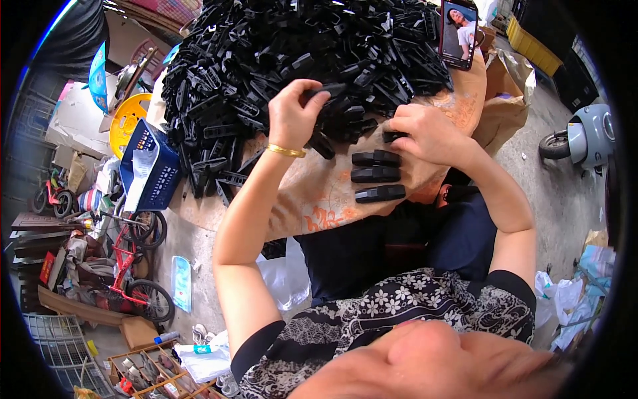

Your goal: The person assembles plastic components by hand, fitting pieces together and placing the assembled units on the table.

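Note:
A large heap of black plastic parts, many long and slotted, covers the far side of the table. At the heap's near edge my left hand, with a gold bangle at its wrist, pinches a dark plastic piece between thumb and fingers. To its right my right hand is bent over the tabletop, its fingertips closed on a small black plastic piece, partly hidden. Just below it, several black blocks lie in a column, the nearest block slightly apart from the others.
A phone stands upright at the table's far right. Left of the table are a blue basket, a yellow round stool and a red bicycle. A brown paper bag and a grey scooter are on the right.

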`<action>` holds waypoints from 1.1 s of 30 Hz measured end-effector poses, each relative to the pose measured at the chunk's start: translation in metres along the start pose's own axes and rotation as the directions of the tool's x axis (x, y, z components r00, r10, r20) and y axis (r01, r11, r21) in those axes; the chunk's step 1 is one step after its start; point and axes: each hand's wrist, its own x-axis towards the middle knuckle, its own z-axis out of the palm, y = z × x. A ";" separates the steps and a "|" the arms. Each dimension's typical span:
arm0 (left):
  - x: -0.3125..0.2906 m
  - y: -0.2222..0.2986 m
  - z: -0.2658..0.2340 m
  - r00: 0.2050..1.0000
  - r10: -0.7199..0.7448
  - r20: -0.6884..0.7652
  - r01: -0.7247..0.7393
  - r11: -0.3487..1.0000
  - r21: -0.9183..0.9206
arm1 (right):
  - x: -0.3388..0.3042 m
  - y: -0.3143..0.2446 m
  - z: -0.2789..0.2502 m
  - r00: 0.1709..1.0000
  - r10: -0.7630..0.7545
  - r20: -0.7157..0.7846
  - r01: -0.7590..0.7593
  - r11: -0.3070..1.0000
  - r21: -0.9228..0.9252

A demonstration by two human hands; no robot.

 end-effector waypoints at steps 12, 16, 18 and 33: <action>-0.050 0.041 0.008 0.939 -0.021 0.344 -0.043 0.983 0.177 | 0.007 -0.018 -0.001 0.995 0.100 0.023 -0.099 0.885 0.456; -0.056 0.048 0.006 0.923 0.167 0.347 -0.283 0.905 0.317 | 0.006 -0.020 0.001 0.998 0.064 0.019 -0.066 0.921 0.385; -0.062 0.048 0.007 0.902 0.184 0.391 -0.269 0.947 0.174 | 0.006 -0.021 -0.003 0.997 0.067 0.033 -0.075 0.920 0.384; -0.063 0.052 0.029 0.874 0.219 0.434 -0.244 0.970 0.000 | -0.001 0.001 -0.006 0.907 0.206 0.367 -0.420 0.511 0.750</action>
